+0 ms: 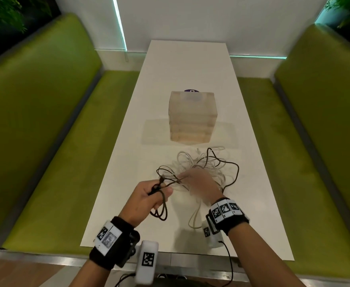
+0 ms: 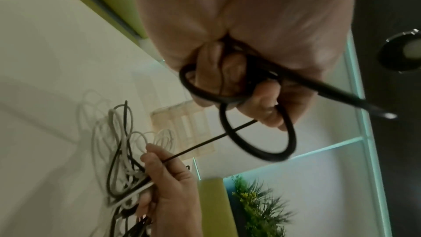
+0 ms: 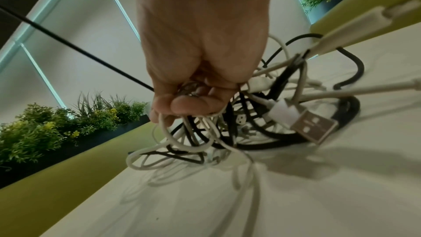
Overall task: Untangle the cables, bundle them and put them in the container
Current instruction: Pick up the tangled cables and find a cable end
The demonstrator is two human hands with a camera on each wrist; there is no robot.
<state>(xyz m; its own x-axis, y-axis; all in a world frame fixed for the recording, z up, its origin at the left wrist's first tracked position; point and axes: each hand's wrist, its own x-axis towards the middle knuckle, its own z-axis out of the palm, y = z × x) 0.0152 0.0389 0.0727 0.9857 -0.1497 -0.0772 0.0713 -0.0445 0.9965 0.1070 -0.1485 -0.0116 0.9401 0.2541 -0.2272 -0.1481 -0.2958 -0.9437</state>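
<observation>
A tangle of white cable and black cable lies on the white table in front of a translucent box-shaped container. My left hand grips loops of the black cable, with a loop hanging below the fist. My right hand grips the tangle, fingers curled round white and black strands. A taut black strand runs between the two hands. A white USB plug sticks out of the tangle beside the right hand.
Green padded benches run along both sides of the narrow table. A purple object peeks from behind the container. A flat translucent lid lies at the container's base. Plants line the ledge behind the benches.
</observation>
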